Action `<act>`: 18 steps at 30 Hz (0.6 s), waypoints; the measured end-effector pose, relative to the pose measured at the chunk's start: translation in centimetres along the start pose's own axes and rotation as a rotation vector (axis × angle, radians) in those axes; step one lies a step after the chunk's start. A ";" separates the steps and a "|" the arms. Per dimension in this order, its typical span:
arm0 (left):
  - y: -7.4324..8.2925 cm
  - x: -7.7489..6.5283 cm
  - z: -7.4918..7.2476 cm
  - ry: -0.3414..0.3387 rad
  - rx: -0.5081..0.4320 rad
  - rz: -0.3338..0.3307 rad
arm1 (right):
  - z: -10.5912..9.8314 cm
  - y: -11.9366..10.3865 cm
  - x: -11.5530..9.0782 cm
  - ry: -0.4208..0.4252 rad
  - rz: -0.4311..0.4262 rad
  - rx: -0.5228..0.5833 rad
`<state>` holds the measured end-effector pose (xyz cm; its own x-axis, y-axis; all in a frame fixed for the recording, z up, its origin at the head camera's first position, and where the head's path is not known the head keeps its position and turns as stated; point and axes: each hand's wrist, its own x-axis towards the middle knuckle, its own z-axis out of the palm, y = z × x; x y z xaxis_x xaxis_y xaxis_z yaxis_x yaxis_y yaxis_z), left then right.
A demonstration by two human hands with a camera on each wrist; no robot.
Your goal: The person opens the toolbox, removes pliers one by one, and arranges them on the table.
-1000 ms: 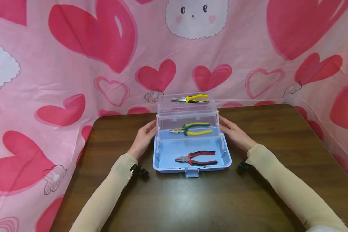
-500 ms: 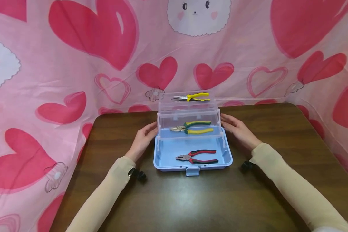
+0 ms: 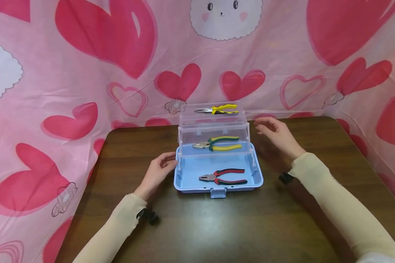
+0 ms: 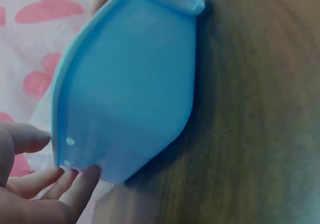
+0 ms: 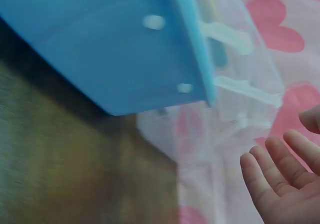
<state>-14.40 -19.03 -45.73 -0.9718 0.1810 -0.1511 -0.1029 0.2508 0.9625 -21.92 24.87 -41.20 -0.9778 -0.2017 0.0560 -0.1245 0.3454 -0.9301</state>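
An opened blue toolbox (image 3: 187, 188) with clear fold-out tiers stands on the table. Combination pliers with red-and-black handles (image 3: 228, 181) lie in its blue bottom. On the clear middle tier (image 3: 187, 133) are pliers with green-and-yellow handles (image 3: 225, 148). Needle-nose pliers with yellow-and-black handles (image 3: 224, 107) rest in the topmost clear part. My left hand (image 3: 155, 173) touches the box's left side, its fingertips (image 4: 92, 173) against the blue side wall and its thumb by the rim. My right hand (image 3: 279, 137) is raised off the right side, fingers loosely extended, holding nothing.
The box sits on a dark wooden table (image 3: 217, 230), its front latch (image 3: 218, 193) hanging toward me. A pink cloth printed with hearts (image 3: 266, 44) covers the wall behind and both sides. Beneath each wrist hangs a small black device.
My right hand has come away from the box's right side, moving up and outward. The left hand has slid down the left side toward me. Box and pliers stay in place.
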 end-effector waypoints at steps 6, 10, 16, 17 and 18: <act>0.2 -1.6 0.5 -0.006 0.025 -0.009 | -0.2 -1.8 1.1 0.006 -0.066 -0.104; 0.2 -2.1 0.6 -0.009 0.051 -0.009 | 0.0 -2.9 1.8 -0.013 -0.066 -0.185; 0.4 -2.1 0.8 0.024 0.068 -0.011 | 0.7 -4.1 3.1 -0.042 -0.096 -0.241; 0.4 -2.1 0.8 0.034 0.071 -0.012 | 0.8 -4.2 3.4 -0.046 -0.104 -0.250; 0.4 -2.0 0.9 0.041 0.074 -0.013 | 0.9 -4.5 3.6 -0.051 -0.113 -0.259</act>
<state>-12.31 -18.41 -45.21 -0.9785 0.1388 -0.1529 -0.1012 0.3231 0.9410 -24.76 21.79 -37.17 -0.9464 -0.2959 0.1295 -0.2775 0.5397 -0.7948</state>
